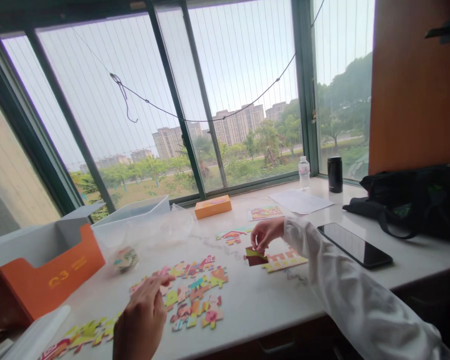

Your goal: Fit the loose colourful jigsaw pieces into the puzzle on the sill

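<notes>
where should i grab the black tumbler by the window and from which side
Probably around the middle of the black tumbler, from the near side: it stands upright, its body looks cylindrical with no handle showing, and the black bag lies to its right.

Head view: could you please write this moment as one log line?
right hand: pinches dark puzzle piece beside joined pieces | left hand: over loose pieces, contact unclear

Lg daylit windows (243,65), green frames (305,95); orange wall (416,105); white tbl (262,305).
</notes>
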`<state>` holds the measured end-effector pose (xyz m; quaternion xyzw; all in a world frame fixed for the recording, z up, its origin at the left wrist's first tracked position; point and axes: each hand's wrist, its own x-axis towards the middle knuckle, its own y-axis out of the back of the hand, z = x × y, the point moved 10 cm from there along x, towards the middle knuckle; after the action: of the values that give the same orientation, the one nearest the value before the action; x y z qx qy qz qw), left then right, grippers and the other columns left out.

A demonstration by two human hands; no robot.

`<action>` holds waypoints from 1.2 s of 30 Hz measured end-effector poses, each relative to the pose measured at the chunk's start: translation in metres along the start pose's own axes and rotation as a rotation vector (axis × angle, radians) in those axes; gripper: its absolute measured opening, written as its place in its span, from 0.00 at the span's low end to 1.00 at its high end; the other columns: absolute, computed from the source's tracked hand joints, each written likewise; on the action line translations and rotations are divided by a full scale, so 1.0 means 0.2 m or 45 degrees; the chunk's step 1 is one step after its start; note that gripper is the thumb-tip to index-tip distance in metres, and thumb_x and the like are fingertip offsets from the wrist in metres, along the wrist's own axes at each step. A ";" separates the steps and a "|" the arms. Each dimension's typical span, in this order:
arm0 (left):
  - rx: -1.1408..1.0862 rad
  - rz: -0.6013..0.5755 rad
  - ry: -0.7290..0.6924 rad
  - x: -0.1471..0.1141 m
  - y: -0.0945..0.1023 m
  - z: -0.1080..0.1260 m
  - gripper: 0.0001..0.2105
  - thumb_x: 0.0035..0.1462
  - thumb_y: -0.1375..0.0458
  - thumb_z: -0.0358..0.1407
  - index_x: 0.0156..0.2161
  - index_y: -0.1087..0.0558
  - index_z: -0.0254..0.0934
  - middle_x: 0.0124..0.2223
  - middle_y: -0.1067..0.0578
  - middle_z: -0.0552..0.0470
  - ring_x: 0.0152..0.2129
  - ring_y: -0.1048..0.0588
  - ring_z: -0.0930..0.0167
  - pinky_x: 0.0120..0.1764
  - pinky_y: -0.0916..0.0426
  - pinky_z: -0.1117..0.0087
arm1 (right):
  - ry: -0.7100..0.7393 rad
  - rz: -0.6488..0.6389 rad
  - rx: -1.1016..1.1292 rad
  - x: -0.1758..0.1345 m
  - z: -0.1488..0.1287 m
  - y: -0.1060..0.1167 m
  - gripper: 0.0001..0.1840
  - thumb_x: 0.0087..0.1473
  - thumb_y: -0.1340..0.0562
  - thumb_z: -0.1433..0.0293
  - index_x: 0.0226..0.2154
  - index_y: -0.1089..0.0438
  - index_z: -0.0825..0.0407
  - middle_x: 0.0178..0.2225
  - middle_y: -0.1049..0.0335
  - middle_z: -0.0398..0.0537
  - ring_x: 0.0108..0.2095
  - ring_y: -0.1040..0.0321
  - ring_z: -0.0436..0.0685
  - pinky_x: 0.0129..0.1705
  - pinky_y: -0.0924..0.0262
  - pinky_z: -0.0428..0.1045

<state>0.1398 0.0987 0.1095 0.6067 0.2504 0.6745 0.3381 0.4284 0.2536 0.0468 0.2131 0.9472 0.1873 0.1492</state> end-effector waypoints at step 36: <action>-0.321 -0.562 -0.388 0.02 -0.55 0.91 0.13 0.63 0.46 0.44 0.50 0.26 0.51 0.46 0.26 0.52 0.41 0.26 0.69 0.41 0.33 0.69 | -0.282 0.107 -0.369 0.09 0.26 0.01 0.34 0.35 0.28 0.46 0.39 0.22 0.53 0.31 0.25 0.42 0.29 0.33 0.48 0.32 0.41 0.43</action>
<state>0.3355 0.1594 0.0551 0.5850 0.2370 0.5117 0.5829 0.4318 0.2787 -0.0032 0.2480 0.8784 0.3032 0.2738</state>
